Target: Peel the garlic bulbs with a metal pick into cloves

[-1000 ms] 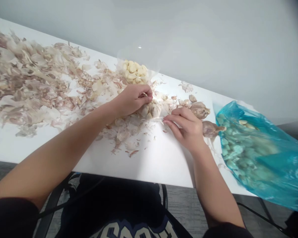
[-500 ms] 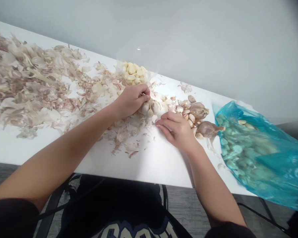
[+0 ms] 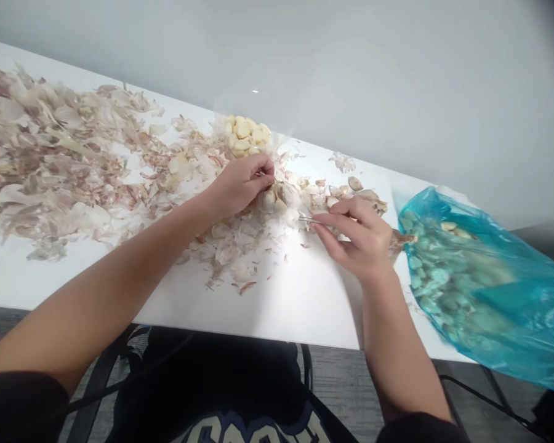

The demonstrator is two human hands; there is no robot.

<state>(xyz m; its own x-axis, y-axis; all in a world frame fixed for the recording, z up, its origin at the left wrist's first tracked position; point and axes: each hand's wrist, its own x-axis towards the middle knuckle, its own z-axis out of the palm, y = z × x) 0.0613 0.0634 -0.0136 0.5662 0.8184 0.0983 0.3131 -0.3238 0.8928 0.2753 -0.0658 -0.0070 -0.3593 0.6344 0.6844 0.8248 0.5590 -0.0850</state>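
1. The right hand [image 3: 362, 240] pinches a thin metal tool [image 3: 307, 219] between thumb and fingers, its tip pointing left at the garlic bulb; whether it touches is too small to tell.
2. The left hand [image 3: 237, 184] has thumb and fingertips closed at the upper left of that garlic bulb [image 3: 287, 194], which sits between the two hands on the white table [image 3: 300, 307].
3. Just behind the left hand, peeled cloves [image 3: 247, 134] lie together.
4. Another bulb [image 3: 401, 240] is partly hidden by the right hand.
5. Farther right lies a blue plastic bag [image 3: 489, 301]; loose skins [image 3: 64, 147] cover the table's left side.
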